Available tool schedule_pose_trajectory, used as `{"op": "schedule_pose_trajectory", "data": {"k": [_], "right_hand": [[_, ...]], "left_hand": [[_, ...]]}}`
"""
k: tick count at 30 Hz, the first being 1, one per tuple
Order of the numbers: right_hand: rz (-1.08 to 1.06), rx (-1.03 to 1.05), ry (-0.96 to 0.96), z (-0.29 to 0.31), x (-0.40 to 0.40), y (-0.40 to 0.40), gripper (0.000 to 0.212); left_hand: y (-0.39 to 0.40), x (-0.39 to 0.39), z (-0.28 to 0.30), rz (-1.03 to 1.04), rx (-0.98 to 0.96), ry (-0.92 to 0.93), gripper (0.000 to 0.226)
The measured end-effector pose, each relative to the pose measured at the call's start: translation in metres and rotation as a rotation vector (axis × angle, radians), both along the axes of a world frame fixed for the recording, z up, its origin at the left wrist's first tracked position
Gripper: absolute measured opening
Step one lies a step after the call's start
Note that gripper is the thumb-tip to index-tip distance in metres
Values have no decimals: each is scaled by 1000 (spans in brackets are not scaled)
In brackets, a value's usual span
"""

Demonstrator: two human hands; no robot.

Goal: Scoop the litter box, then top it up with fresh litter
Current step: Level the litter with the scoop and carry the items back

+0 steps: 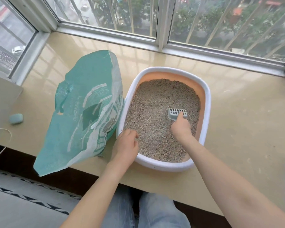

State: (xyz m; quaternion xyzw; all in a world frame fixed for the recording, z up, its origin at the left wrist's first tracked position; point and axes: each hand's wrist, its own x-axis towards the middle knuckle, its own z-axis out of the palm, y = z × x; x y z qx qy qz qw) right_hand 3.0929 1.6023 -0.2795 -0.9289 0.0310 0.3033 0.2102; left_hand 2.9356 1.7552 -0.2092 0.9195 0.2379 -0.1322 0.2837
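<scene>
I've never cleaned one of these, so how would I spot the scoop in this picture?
Find the white-rimmed litter box on the beige window ledge, right of the tall teal bag. Inside it, on the grey litter, the right hand holds the scoop: the only pale grey plastic piece there, with slots.

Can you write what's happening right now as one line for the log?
step: scooping | right hand: grip on scoop in litter | left hand: on litter box rim | litter bag: beside box
</scene>
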Motion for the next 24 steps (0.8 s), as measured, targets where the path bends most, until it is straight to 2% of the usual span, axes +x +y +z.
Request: {"op": "schedule_pose_trajectory", "data": {"k": [5,9,12,15,19,24], "right_hand": [[84,-37,41,10,-64,-20,52],[199,-107,157,23,-105,-35,59],[216,-78,131,36,-100,-40,59],[269,-22,19,37,-79,-32,46],[414,86,-13,23,-61,-17,32],[573,7,6,17,-72,-34,28]], "left_hand": [[-6,6,7,-36,12,12,24],[-10,14,13,-66,17,22,23],[-12,17,18,-84,27,24,23],[-12,19,19,-84,33,22,23],[-13,18,19,-68,43,21,24],[-15,13,19,-71,57,50,25]]}}
